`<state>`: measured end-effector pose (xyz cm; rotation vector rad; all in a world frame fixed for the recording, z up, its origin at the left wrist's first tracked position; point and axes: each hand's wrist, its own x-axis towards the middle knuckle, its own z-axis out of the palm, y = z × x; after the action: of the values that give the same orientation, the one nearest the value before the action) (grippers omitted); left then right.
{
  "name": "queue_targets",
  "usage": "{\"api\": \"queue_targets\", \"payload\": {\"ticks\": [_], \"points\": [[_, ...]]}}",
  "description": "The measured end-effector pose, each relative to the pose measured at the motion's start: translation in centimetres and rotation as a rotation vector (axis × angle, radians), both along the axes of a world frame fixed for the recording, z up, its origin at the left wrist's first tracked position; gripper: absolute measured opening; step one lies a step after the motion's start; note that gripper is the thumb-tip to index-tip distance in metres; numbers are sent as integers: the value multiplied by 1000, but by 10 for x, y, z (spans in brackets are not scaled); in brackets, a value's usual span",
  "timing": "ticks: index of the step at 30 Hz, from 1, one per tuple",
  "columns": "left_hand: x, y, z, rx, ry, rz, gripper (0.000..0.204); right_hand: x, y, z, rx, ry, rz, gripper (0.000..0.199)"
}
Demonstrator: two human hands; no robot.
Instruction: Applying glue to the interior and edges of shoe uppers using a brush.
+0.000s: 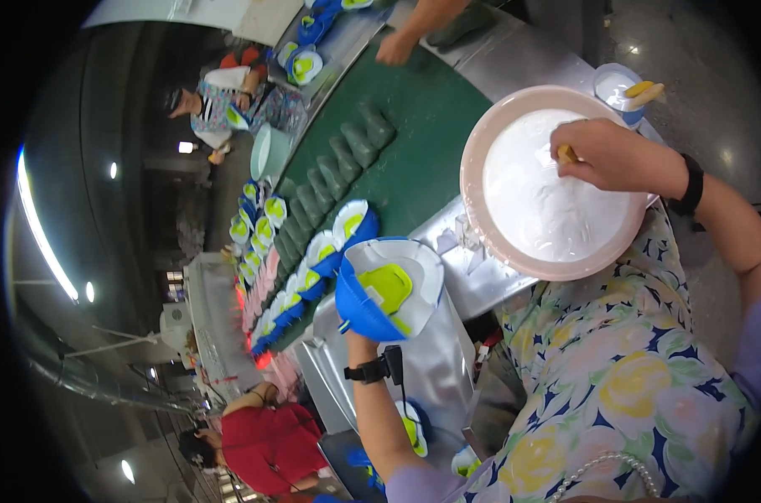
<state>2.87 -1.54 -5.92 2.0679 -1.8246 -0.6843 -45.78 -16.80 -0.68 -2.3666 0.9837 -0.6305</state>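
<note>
My left hand (362, 345), mostly hidden beneath it, holds up what looks like a blue shoe upper (365, 303). Its edge is white inside, and a lime-green piece (386, 287) lies in its hollow. To the right, my right hand (607, 155) is closed round a short yellowish-brown handle (567, 154), perhaps a brush; its lower end is out of sight. That hand is over a pale pink basin (471, 180) of thick white liquid (556, 222). The held upper and the basin are apart.
A green conveyor belt (426, 113) carries rows of dark grey-green, sole-like pieces (347, 159) and blue-and-white uppers (351, 220). A clear tub (608, 82) with yellow-handled tools stands beyond the basin. Another person's hand (394, 48) reaches over the belt; other people stand left (229, 101) and lower left (271, 444).
</note>
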Motion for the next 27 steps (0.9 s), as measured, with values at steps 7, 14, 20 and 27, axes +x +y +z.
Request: {"api": "queue_targets", "payload": {"ticks": [7,14,20,27], "points": [[-60,-90,27,68,236,-153,46,9,-20,40,16,-573,72,22],[-108,-116,42,155,473,-173,44,8,-16,51,64,-567,-104,30],[-119,-92,42,238,694,-77,43,15,5,35,326,-635,-345,37],[-140,-70,31,330,963,25,43,33,24,16,421,-681,-329,41]]}}
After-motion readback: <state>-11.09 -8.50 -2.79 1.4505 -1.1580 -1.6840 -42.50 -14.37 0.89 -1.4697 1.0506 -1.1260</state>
